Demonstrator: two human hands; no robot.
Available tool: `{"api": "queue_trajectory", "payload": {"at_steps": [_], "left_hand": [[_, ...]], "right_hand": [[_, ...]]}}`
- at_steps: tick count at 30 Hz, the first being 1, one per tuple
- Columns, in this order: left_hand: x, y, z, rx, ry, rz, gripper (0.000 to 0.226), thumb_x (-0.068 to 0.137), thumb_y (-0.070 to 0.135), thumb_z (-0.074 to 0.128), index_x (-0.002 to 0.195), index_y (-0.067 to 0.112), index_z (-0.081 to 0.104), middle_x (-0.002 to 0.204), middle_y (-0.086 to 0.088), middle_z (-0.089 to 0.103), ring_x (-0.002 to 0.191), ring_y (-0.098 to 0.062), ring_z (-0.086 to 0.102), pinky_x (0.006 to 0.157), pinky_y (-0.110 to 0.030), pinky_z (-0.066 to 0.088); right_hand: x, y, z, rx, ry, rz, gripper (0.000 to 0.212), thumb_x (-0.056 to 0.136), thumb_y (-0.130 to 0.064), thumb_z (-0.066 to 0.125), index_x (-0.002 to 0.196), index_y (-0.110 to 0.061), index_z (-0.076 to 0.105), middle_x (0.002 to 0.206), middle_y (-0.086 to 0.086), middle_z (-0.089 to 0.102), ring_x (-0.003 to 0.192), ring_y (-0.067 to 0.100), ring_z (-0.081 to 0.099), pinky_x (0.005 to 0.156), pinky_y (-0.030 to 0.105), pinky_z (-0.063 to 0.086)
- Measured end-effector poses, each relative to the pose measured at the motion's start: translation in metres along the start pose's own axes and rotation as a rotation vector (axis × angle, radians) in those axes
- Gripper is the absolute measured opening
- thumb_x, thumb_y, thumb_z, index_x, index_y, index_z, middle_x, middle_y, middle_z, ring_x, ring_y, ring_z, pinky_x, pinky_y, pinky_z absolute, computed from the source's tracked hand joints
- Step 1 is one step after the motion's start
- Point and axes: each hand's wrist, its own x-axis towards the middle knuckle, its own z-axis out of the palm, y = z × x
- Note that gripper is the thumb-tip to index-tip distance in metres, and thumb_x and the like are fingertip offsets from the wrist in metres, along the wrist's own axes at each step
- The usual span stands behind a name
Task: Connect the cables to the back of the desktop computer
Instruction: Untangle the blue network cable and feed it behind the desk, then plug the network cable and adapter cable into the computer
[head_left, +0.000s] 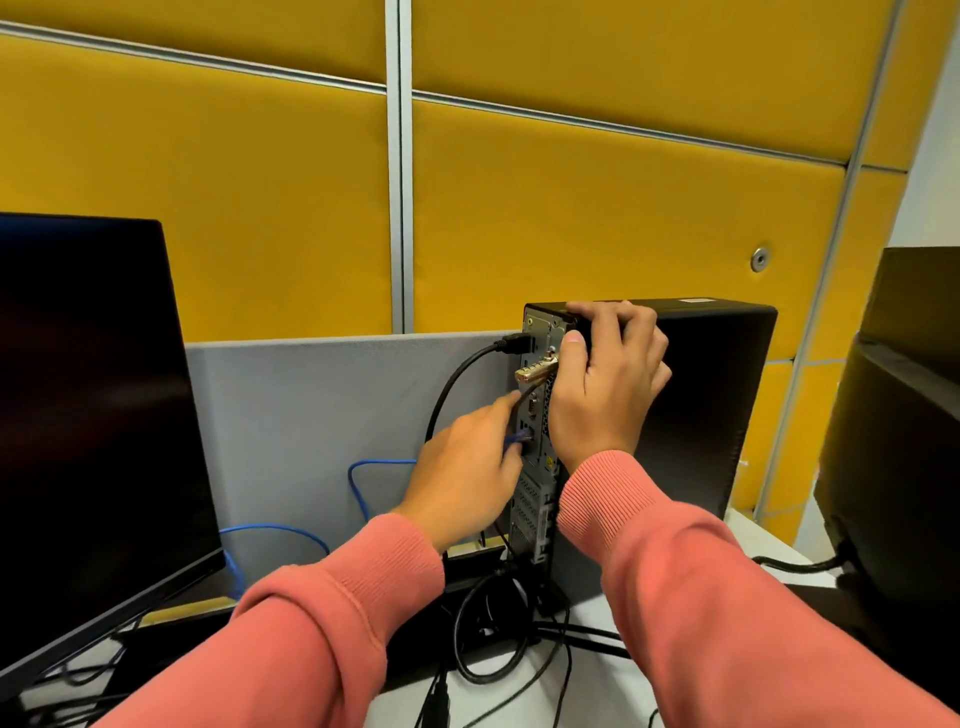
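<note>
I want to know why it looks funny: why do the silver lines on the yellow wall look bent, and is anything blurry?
Head view: the wide lens bows the silver strips on the yellow padded wall; the left hand at the blue cable plug looks slightly smeared; the black monitor screen shows only faint glare.

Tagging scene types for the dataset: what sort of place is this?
Most likely an office cubicle or computer lab: yellow padded partition panels, a grey desk divider, a monitor and a slim desktop computer that the hands are cabling.
</note>
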Motion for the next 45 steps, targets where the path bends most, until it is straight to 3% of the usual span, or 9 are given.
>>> {"api": "queue_trajectory", "payload": {"at_steps": [3,7,16,24,28,32,35,40,45], "left_hand": [[-0.006,0.0,-0.008,0.036,-0.058,0.015,0.066,0.102,0.03,0.051,0.16,0.032,0.02,0.131,0.004,0.062,0.111,-0.021,0.062,0.085,-0.042,0.055],[-0.017,0.004,-0.026,0.114,-0.144,0.061,0.071,0.104,0.032,0.05,0.163,0.029,0.01,0.141,0.004,0.055,0.118,-0.022,0.058,0.087,-0.041,0.054],[-0.083,-0.006,-0.078,0.251,-0.357,0.117,0.062,0.104,0.035,0.051,0.16,0.029,0.025,0.156,0.005,0.043,0.14,-0.018,0.044,0.111,-0.04,0.042],[-0.176,-0.034,-0.095,0.21,-0.408,0.052,0.034,0.101,0.033,0.058,0.134,0.028,0.063,0.123,0.01,0.063,0.116,-0.013,0.058,0.099,-0.031,0.046],[-0.226,-0.042,-0.078,0.095,-0.382,-0.036,0.031,0.1,0.039,0.057,0.129,0.032,0.065,0.125,0.017,0.061,0.12,-0.007,0.053,0.106,-0.037,0.044],[-0.262,-0.034,-0.051,0.054,-0.43,-0.151,0.045,0.098,0.056,0.052,0.14,0.039,0.053,0.136,0.017,0.052,0.132,-0.01,0.038,0.113,-0.04,0.03],[-0.264,-0.024,-0.033,0.013,-0.393,-0.224,0.05,0.096,0.063,0.048,0.141,0.042,0.049,0.134,0.017,0.05,0.132,-0.009,0.034,0.111,-0.037,0.023],[-0.25,-0.014,-0.015,-0.094,-0.29,-0.322,0.048,0.098,0.056,0.052,0.144,0.042,0.046,0.119,0.017,0.056,0.124,-0.01,0.045,0.104,-0.036,0.024],[-0.252,-0.025,-0.006,-0.324,-0.192,-0.402,0.04,0.089,0.058,0.062,0.129,0.051,0.06,0.084,0.018,0.062,0.091,-0.003,0.059,0.103,-0.048,0.042]], "right_hand": [[0.0,-0.001,-0.005,-0.052,-0.042,-0.008,0.025,0.097,-0.029,0.047,0.117,-0.028,0.062,0.121,-0.004,0.047,0.122,0.019,0.043,0.1,0.044,0.034],[0.003,-0.006,-0.016,-0.132,-0.117,-0.022,0.028,0.099,-0.032,0.043,0.123,-0.028,0.058,0.124,-0.003,0.047,0.124,0.018,0.042,0.103,0.044,0.035],[0.013,-0.031,-0.043,-0.222,-0.456,0.118,0.042,0.1,-0.026,0.047,0.142,-0.022,0.046,0.151,0.003,0.035,0.146,0.025,0.029,0.111,0.055,0.037],[-0.058,-0.059,-0.077,0.049,-0.563,0.175,0.043,0.09,-0.015,0.056,0.131,-0.027,0.053,0.133,0.001,0.041,0.118,0.027,0.05,0.102,0.052,0.044],[-0.121,-0.052,-0.094,0.123,-0.702,0.168,0.025,0.089,-0.012,0.058,0.109,-0.028,0.06,0.11,-0.005,0.049,0.093,0.016,0.055,0.089,0.04,0.051],[-0.172,-0.042,-0.121,0.137,-0.717,0.273,0.019,0.09,-0.004,0.059,0.096,-0.023,0.061,0.089,-0.005,0.05,0.075,0.008,0.05,0.068,0.019,0.038],[-0.199,-0.035,-0.131,0.119,-0.713,0.368,0.019,0.087,-0.005,0.061,0.09,-0.023,0.056,0.085,0.001,0.053,0.075,0.016,0.051,0.064,0.023,0.036],[-0.23,-0.033,-0.131,0.155,-0.97,0.681,0.022,0.091,-0.032,0.066,0.104,-0.022,0.052,0.097,0.008,0.066,0.086,0.019,0.063,0.072,0.031,0.046],[-0.229,-0.031,-0.128,0.101,-1.224,0.636,0.042,0.084,-0.051,0.072,0.111,-0.023,0.057,0.1,0.0,0.068,0.091,0.014,0.064,0.073,0.028,0.045]]}}
